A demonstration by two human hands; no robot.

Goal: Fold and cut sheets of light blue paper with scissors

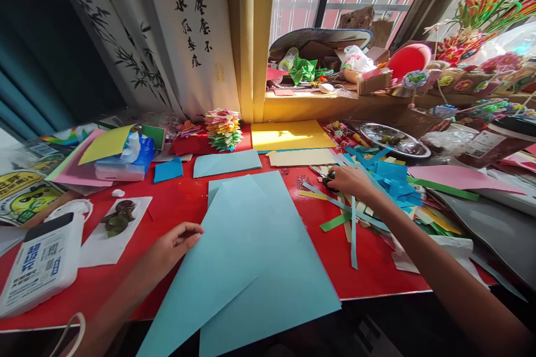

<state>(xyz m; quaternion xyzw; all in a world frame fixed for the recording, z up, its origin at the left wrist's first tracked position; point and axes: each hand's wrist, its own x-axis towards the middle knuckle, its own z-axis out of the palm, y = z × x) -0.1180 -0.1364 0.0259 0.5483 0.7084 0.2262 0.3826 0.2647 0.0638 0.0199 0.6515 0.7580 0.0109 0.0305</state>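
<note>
A large light-blue paper sheet (255,268), folded over diagonally, lies on the red table (368,273) and hangs over its near edge. My left hand (178,242) rests at the fold's left edge, fingers curled and pinching the paper. My right hand (349,180) reaches to the right, fingers closed around the dark handles of scissors (328,181) that lie among paper strips (352,228).
Blue, green and yellow scraps (393,184) pile to the right. Yellow sheets (288,135), a smaller blue sheet (226,163) and a stack of folded paper flowers (223,129) sit behind. A wet-wipes pack (42,262) and tissue pack (125,162) lie left. A metal dish (393,139) and a cluttered windowsill stand behind.
</note>
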